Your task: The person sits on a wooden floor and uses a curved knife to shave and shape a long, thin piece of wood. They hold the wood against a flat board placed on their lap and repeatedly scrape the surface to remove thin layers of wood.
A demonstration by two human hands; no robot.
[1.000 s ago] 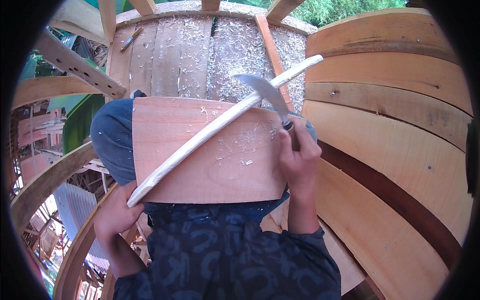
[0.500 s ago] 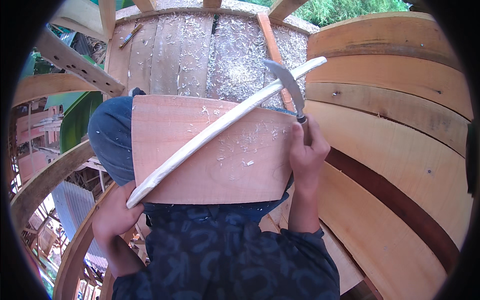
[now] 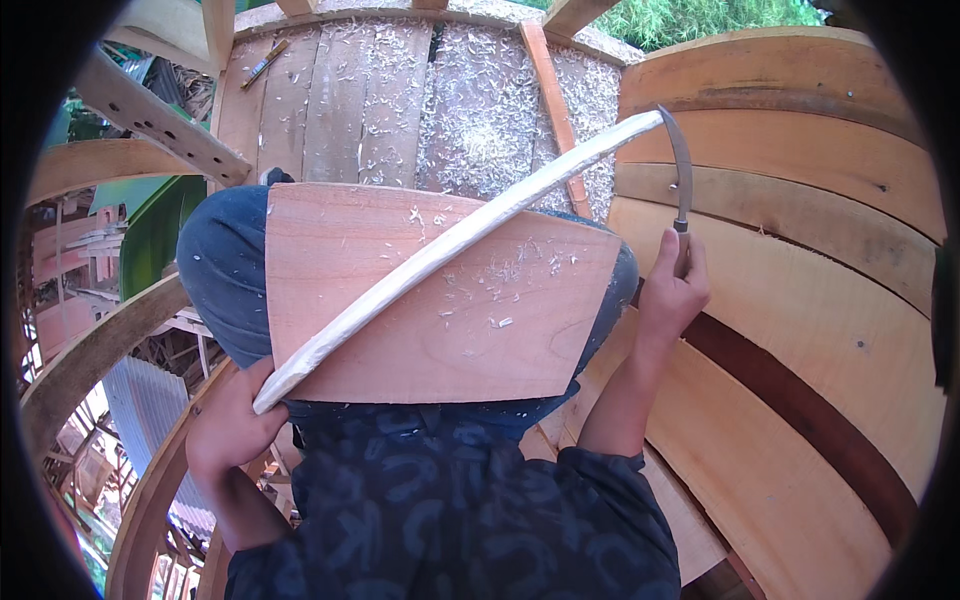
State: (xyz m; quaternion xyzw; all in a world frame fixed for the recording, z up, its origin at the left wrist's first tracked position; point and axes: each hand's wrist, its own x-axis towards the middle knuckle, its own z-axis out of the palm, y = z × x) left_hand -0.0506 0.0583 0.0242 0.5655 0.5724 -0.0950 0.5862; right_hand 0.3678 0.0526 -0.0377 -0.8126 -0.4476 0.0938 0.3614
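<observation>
A long, pale, slightly bent wooden stick [image 3: 440,250] slants across a reddish board [image 3: 480,340] that rests on my lap. My left hand [image 3: 232,420] is closed round the stick's lower end, by the board's near left corner. In my right hand [image 3: 673,290] is a curved knife [image 3: 682,165], gripped by its short brown handle. The blade points away from me, and its tip is at the stick's far end; whether it touches cannot be told. Small wood shavings [image 3: 515,270] lie on the board.
Beyond my knees, floor planks [image 3: 390,110] are strewn with shavings, with a narrow reddish strip of wood [image 3: 556,110] across them. Curved side planks [image 3: 780,260] rise on my right. To my left are curved ribs [image 3: 100,350] with gaps between, and a small marker-like stick [image 3: 264,64] lies far left.
My right hand has moved right with the knife. Its blade went from crossing over the stick to the stick's far tip. The left hand has stayed in place.
</observation>
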